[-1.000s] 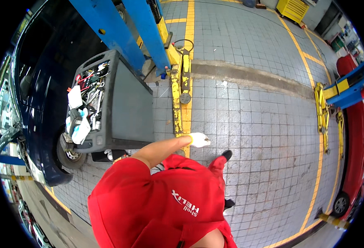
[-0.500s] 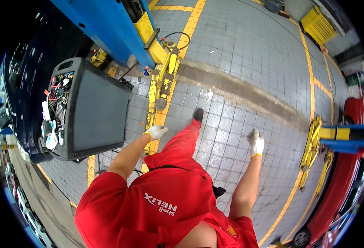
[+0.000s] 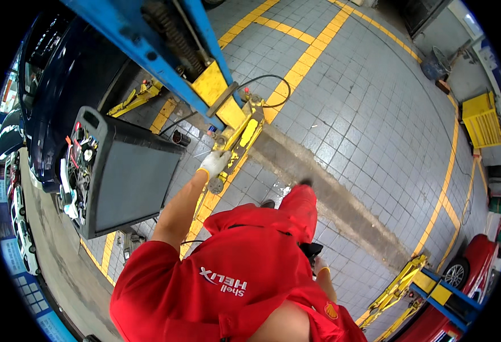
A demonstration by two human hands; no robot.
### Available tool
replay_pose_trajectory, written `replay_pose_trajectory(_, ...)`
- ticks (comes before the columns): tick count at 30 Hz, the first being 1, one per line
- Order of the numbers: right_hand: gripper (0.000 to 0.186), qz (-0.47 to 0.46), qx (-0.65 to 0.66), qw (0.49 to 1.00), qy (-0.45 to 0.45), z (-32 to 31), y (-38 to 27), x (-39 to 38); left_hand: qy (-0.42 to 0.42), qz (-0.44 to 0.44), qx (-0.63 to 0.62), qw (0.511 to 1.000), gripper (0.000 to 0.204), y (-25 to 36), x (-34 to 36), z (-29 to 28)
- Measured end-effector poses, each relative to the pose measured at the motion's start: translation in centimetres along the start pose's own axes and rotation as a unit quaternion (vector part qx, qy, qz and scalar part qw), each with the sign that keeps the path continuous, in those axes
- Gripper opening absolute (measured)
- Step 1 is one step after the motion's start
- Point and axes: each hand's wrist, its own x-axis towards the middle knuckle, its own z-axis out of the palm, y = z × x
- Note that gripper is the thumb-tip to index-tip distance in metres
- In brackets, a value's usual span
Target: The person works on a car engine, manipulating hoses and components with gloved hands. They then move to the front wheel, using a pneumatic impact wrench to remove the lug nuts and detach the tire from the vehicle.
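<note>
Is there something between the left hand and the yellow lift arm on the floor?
Nothing visible stands between them. The gloved left hand is already at the yellow lift arm, over its lower end, with the grey tool cart off to its left. The right hand is low beside the body, away from the arm.

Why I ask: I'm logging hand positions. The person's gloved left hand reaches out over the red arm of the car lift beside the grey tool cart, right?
Not quite: the head view shows the gloved left hand over a yellow lift arm, not a red one. The grey tool cart does stand beside it.

Grey tiled workshop floor (image 3: 375, 114) with yellow lines (image 3: 444, 188), daylit.
</note>
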Motion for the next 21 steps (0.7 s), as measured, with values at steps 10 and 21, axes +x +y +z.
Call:
replay_pose_trajectory(10,0.03,-0.289,-0.309,0.903,0.07,-0.1,-54.6,6.3,-0.01,-0.084,-0.089,0.992,0.056,17.7,19.5,1.9)
replay_pose_trajectory(21,0.031,-0.451,-0.26,0.854,-0.014,34.2,-111.6,-5.4,0.142,-0.165,-0.263,0.94,0.056,25.3,38.4,-3.9)
